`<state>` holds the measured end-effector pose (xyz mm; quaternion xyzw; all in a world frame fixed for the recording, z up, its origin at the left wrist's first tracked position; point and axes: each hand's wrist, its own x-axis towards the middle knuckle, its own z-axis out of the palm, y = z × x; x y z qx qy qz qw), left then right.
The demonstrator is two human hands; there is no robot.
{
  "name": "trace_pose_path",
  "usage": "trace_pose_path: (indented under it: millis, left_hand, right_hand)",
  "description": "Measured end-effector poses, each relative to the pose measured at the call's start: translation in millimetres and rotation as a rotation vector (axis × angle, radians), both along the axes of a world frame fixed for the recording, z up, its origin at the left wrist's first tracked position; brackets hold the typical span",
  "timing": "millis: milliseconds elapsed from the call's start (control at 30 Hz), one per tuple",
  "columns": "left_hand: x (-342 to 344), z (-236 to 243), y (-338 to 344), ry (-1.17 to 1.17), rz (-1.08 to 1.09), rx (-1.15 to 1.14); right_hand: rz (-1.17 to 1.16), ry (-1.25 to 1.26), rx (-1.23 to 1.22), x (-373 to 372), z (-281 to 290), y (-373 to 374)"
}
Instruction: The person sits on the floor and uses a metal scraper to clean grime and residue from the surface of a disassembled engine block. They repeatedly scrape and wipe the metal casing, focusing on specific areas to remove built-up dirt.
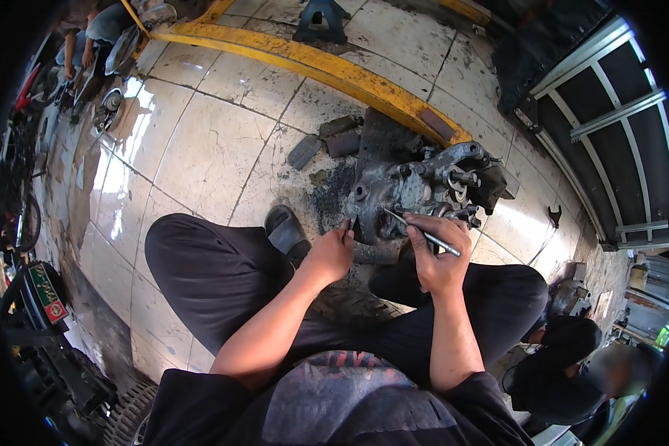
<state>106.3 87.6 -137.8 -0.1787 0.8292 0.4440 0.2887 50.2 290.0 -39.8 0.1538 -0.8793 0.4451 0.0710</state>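
Two hands are at the casting point(409, 177): the right hand point(442, 269), at its near side, grasps a slim tool point(445, 246) whose tip lies over the casting, just ahead of the fingers. The left hand point(328, 256) is curled by the casting's near left edge; whether it grips anything, I cannot tell. Blocks point(305, 152) lie left of the casting, a yellow beam point(290, 56) beyond.
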Motion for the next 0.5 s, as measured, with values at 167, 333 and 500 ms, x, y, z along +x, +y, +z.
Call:
trace_pose_path:
  millis: [167,333,500]
  left_hand:
    - [-13.3,6.4,-9.5,-0.094,-0.053,0.013]
    - [-18.3,-0.2,-11.9,-0.031,-0.091,-0.009]
    - [-17.0,5.1,-4.9,-0.015,-0.067,-0.036]
  right_hand:
    - [-0.007,-0.014,0.004,1.1,-0.1,-0.1]
    - [0.003,-0.011,0.008,3.0,0.8,0.0]
    - [0.000,-0.008,-0.003,2.1,-0.4,-0.3]
